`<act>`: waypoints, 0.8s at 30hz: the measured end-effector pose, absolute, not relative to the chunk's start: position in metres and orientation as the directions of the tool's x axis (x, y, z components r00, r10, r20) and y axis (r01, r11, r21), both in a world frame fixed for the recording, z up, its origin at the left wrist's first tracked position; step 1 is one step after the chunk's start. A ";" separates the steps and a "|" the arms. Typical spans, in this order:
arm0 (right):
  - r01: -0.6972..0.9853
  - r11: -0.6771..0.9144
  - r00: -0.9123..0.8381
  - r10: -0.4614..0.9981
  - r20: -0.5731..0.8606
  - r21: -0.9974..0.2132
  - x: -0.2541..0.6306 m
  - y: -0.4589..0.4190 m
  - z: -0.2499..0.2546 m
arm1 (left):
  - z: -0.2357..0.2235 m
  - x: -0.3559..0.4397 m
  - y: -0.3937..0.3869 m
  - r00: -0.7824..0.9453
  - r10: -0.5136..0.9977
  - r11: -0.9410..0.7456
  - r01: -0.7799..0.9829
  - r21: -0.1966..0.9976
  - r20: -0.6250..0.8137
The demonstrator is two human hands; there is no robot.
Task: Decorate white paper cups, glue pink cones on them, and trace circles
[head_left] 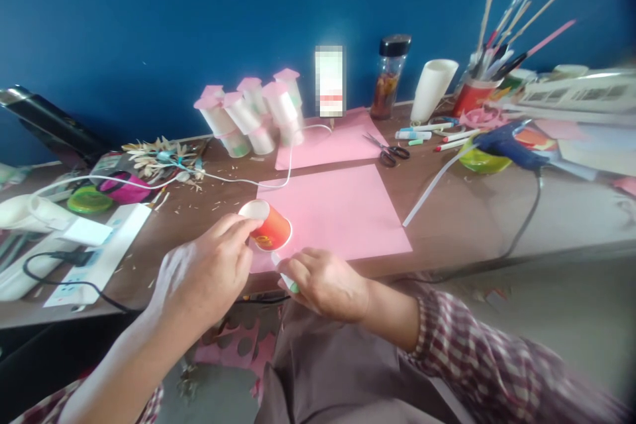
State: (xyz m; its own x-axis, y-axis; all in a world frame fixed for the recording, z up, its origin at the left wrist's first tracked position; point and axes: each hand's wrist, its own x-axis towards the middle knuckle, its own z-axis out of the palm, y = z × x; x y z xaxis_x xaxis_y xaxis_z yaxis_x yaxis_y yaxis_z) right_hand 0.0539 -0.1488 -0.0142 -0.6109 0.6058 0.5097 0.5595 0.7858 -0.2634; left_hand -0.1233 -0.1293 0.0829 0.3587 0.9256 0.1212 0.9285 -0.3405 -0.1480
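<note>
My left hand is closed round the open end of an orange-red paper cup with yellow print and a white inside. The cup leans over on its side above a pink sheet of paper, its white-rimmed end pointing right. My right hand grips a slim white pen-like tool with a green end; its exact kind is unclear. The tool's white tip is close to the cup's lower edge, and I cannot tell whether they touch. Both hands are at the table's front edge.
Behind stand several white cups with pink tops, a second pink sheet, scissors, a lidded bottle and a white paper cup. Markers and a glue gun lie right; a power strip lies left.
</note>
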 end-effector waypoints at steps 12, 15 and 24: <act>0.446 0.557 -0.364 0.828 0.427 -0.700 0.074 -0.140 -0.005 | 0.080 -0.125 -0.128 0.367 0.920 -0.347 0.926 -0.149 0.139; 0.453 0.522 -0.329 0.851 0.409 -0.723 0.078 -0.136 -0.007 | 0.080 -0.126 -0.128 0.379 0.913 -0.360 0.923 -0.138 0.150; 0.317 0.337 0.007 0.934 0.358 -0.887 0.102 -0.135 0.005 | 0.075 -0.123 -0.129 0.356 0.894 -0.343 0.934 -0.095 0.273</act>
